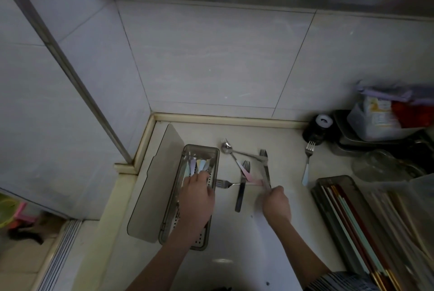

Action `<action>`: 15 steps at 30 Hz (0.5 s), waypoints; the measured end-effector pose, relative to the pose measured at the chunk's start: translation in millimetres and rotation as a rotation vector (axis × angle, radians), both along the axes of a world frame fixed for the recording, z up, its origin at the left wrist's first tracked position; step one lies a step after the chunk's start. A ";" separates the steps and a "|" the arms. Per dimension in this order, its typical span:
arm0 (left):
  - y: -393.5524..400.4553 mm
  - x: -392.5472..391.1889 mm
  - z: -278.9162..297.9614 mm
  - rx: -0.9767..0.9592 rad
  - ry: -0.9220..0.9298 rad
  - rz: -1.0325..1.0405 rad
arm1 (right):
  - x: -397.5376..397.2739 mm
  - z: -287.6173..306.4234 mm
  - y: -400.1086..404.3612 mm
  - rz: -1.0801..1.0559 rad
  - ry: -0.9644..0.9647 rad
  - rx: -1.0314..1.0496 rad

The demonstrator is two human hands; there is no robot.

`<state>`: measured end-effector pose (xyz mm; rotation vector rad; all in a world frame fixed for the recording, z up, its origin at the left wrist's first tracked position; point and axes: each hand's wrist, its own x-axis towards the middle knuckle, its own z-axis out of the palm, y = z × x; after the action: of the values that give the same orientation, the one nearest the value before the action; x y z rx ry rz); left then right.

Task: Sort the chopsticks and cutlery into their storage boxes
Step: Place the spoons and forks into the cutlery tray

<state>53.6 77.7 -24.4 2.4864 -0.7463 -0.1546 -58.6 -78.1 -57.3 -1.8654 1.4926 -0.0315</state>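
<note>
Cutlery (244, 171) lies loose on the counter (288, 147) between two storage boxes: a spoon, several forks and a dark-handled piece crossing one another, just beyond the right hand (276, 205). That hand is closed around the handle of one fork from the pile. A blue-handled fork (307, 163) lies apart, toward the counter's right side. The left hand (197, 193) rests inside the cutlery box (212, 154) near the counter's back left corner, fingers curled over pastel handles at its far end; I cannot tell whether it grips any. The box's lid (155, 185) lies open beside it. The chopstick box (333, 187) sits at the right edge, filled with chopsticks (352, 222).
</note>
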 end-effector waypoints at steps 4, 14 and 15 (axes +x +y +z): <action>-14.4 -6.1 6.0 -0.189 0.174 -0.025 | -3.6 8.1 4.5 -0.061 -0.171 0.019; -12.9 -3.4 25.6 -0.293 -0.041 -0.103 | 11.1 32.7 21.0 0.087 -0.410 0.026; -13.2 -2.5 29.8 -0.284 -0.138 -0.167 | 11.0 35.9 20.4 0.087 -0.412 0.009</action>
<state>51.1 64.5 5.4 2.1811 -0.9633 0.0607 -47.5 -57.7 -21.3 -1.7821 1.1253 -0.3458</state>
